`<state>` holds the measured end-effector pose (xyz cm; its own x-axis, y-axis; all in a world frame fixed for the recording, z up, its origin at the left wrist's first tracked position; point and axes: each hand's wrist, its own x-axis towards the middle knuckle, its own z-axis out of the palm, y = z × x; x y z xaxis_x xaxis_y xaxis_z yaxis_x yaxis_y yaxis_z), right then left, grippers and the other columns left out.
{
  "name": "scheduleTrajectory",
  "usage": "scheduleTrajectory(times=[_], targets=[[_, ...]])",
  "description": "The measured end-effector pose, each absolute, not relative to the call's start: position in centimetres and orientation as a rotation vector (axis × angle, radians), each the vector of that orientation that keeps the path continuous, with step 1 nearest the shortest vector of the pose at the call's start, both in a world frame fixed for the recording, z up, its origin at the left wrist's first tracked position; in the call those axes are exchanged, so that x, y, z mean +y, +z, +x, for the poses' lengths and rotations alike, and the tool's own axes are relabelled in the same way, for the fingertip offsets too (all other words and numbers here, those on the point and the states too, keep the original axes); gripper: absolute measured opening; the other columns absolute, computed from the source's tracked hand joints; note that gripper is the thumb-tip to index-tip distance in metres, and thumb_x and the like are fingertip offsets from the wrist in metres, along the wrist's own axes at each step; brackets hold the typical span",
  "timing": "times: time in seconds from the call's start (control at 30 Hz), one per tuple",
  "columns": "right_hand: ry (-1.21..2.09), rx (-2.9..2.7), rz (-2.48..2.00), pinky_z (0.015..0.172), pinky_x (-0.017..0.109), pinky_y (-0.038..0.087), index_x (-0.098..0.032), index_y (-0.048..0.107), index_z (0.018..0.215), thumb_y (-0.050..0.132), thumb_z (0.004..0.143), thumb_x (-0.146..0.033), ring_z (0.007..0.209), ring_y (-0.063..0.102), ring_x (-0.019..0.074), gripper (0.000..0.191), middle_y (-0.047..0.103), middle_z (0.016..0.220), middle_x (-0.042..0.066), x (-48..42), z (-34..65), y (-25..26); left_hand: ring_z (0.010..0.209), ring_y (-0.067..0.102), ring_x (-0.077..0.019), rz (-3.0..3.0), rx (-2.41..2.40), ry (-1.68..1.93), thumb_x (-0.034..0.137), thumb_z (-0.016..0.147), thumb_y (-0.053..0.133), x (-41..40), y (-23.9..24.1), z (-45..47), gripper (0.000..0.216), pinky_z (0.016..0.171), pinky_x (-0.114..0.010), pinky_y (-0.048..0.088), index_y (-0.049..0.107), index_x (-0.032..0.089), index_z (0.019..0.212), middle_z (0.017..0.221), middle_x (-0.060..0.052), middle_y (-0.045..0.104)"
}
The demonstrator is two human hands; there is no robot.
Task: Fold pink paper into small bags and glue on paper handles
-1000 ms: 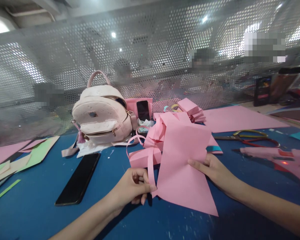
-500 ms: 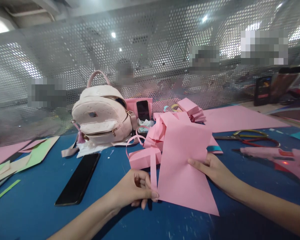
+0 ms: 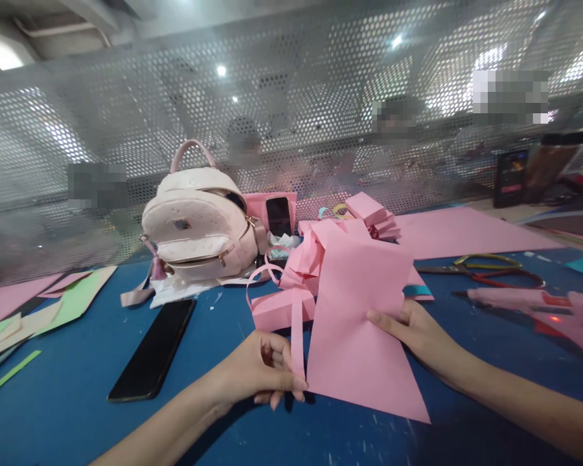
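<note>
Pink paper sheet (image 3: 357,323), smooth, pinched by both hands.

Stuff behind the mesh screen (image 3: 291,129) is blurred out. The pink tool (image 3: 539,303) is cut off at the desk's (image 3: 78,421) right edge. The paper pile (image 3: 301,259) is half hidden by the pink sheet (image 3: 359,323).

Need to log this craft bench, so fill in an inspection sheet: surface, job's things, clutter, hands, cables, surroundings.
Surface: blue table, scuffed, with white flecks.
Job's things: pink sheet, far end lifted; thin pink strip along its left edge.
Clutter: phone lying flat, backpack, scissors, pink offcuts, green scraps.
Hands: left hand pinches the strip's near end by the sheet's corner; right hand holds the sheet's right edge.
Cables: nothing seen.
Surroundings: perforated metal screen behind the table; blurred people beyond it.
</note>
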<state>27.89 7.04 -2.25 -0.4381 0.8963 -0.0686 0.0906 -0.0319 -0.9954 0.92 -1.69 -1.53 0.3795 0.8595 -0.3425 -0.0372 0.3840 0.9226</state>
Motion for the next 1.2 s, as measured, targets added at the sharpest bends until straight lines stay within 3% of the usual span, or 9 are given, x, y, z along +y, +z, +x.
scheduleTrajectory(times=[0.23, 0.43, 0.7, 0.93, 1.03, 1.2], targets=[[1.552, -1.583, -1.055, 0.058, 0.031, 0.056, -0.018, 0.072, 0.076, 0.075, 0.072, -0.056, 0.065, 0.069, 0.0244, 0.038, 0.074, 0.072, 0.007, 6.5, 27.8, -1.7, 0.034, 0.052, -0.0026, 1.05, 0.978, 0.671, 0.021, 0.066, 0.084, -1.8, -1.2, 0.7, 0.02, 0.029, -0.01, 0.029, 0.069, 0.009, 0.067, 0.064, -0.006, 0.074], [1.489, -1.61, -1.021, 0.065, 0.034, 0.058, -0.017, 0.074, 0.084, 0.074, 0.072, -0.057, 0.077, 0.071, 0.0287, 0.041, 0.075, 0.079, 0.009, 6.3, 27.6, -1.2, 0.035, 0.052, -0.003, 1.053, 0.948, 0.671, 0.02, 0.065, 0.085, -1.7, -1.0, 0.5, 0.02, 0.03, -0.011, 0.03, 0.069, 0.008, 0.066, 0.063, -0.006, 0.073], [1.425, -1.583, -0.988, 0.057, 0.031, 0.055, -0.017, 0.072, 0.077, 0.074, 0.072, -0.057, 0.067, 0.069, 0.025, 0.04, 0.074, 0.075, 0.008, 6.2, 27.9, -1.7, 0.038, 0.052, -0.0042, 1.079, 0.876, 0.832, 0.022, 0.064, 0.086, -1.7, -2.1, 0.1, 0.022, 0.035, -0.013, 0.032, 0.068, 0.009, 0.066, 0.062, -0.007, 0.072], [1.212, -1.492, -0.979, 0.059, 0.033, 0.056, -0.015, 0.071, 0.075, 0.073, 0.066, -0.066, 0.063, 0.067, 0.0239, 0.052, 0.073, 0.073, 0.009, 6.7, 27.5, -1.7, 0.035, 0.045, -0.0025, 1.092, 0.972, 1.035, 0.033, 0.067, 0.084, -2.3, -2.3, 1.3, 0.03, 0.033, -0.014, 0.03, 0.065, 0.01, 0.068, 0.063, -0.005, 0.071], [1.147, -1.514, -0.977, 0.064, 0.034, 0.057, -0.014, 0.071, 0.079, 0.071, 0.069, -0.065, 0.066, 0.067, 0.0239, 0.052, 0.073, 0.074, 0.008, 6.4, 27.4, -1.4, 0.036, 0.047, -0.003, 1.114, 1.026, 1.137, 0.038, 0.069, 0.082, -2.7, -2.5, 2.1, 0.033, 0.033, -0.014, 0.029, 0.062, 0.011, 0.07, 0.065, -0.004, 0.071], [0.959, -1.552, -0.992, 0.057, 0.033, 0.053, -0.014, 0.07, 0.08, 0.064, 0.075, -0.068, 0.065, 0.065, 0.0243, 0.055, 0.071, 0.069, 0.007, 5.8, 27.3, -1.0, 0.042, 0.056, -0.0061, 1.209, 1.012, 1.163, 0.041, 0.069, 0.082, -4.0, -2.6, 2.7, 0.036, 0.036, -0.014, 0.034, 0.061, 0.011, 0.07, 0.066, -0.003, 0.07]])
